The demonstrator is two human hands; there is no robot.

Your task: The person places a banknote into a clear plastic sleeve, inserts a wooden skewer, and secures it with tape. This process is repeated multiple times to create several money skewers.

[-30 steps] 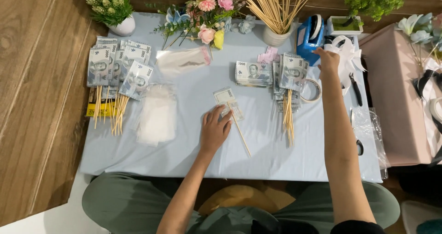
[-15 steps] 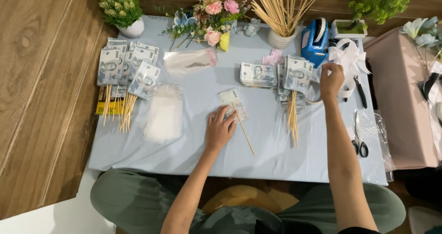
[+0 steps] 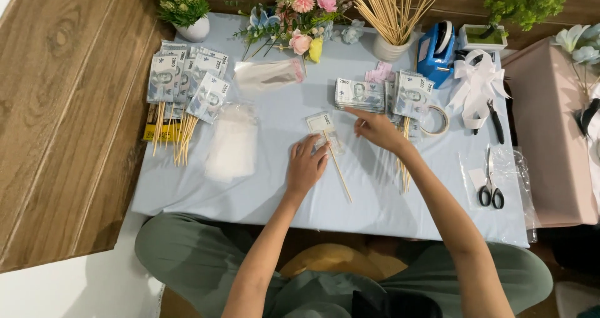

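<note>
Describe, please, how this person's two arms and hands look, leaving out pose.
Both forearms are bare up to the elbow, with no sleeves showing. The left hand and right hand wear no gloves; no rings, watch or bracelets can be made out. Fingernails are too small to judge.

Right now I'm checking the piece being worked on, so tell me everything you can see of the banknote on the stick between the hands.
The banknote on the stick is a pale grey-green paper note in clear wrap, lying flat on the light blue tablecloth. A thin wooden skewer runs from it toward the table's near edge. The left hand rests fingertips on its lower edge; the right hand hovers just beside it.
</note>
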